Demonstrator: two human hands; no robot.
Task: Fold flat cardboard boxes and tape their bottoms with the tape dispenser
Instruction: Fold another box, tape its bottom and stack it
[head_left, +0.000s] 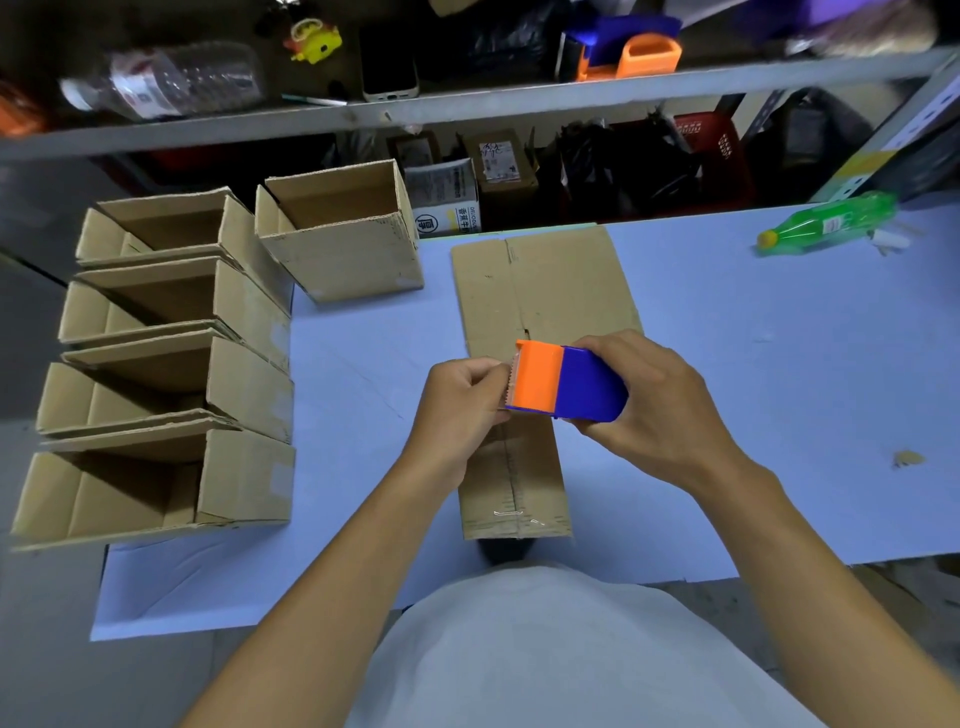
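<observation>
Blue tabletop (727, 374), folded boxes (156, 374) left, shelf (467, 106) behind.

Hands (561, 410) hide the box's (540, 291) middle; shelf items blurred.

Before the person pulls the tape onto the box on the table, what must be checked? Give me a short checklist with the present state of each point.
1. Tape dispenser held firmly: ok, the right hand grips its blue body.
2. Tape end caught: ok by the look of it, the left hand pinches at the orange toothed end, though the tape itself is hard to see.
3. Box lies on the table under the hands: ok.
4. Bottom flaps closed flat, seam on top: ok on the visible part; the middle is hidden by the hands.
5. Seam already taped: cannot tell; a shiny strip shows only near the close edge.
6. Room for the finished box beside the folded boxes at left: ok.
</observation>
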